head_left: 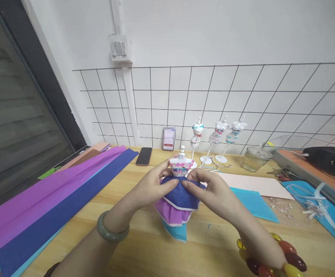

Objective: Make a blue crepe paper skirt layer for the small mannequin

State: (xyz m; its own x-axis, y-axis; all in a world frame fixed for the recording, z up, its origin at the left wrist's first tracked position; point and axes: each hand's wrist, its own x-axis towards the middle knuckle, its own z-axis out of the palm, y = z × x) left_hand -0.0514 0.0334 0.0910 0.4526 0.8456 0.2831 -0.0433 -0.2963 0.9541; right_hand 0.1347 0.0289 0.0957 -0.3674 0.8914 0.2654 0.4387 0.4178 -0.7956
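A small white mannequin [181,161] stands at the middle of the wooden table [144,246]. It wears a layered crepe paper skirt [178,206]: dark blue on top, purple below, light blue at the bottom. My left hand [153,186] pinches the blue layer at the mannequin's waist from the left. From the right, my right hand [213,192] presses the same blue layer with closed fingers. The fingertips of both hands nearly meet at the waist.
Long crepe paper sheets [49,204] in purple, dark blue and light blue lie at the left. A phone [144,156], three small mannequins [218,136] and a glass jar [254,158] stand by the wire grid wall. Pink and blue paper, white ribbon and a tray [309,169] lie right.
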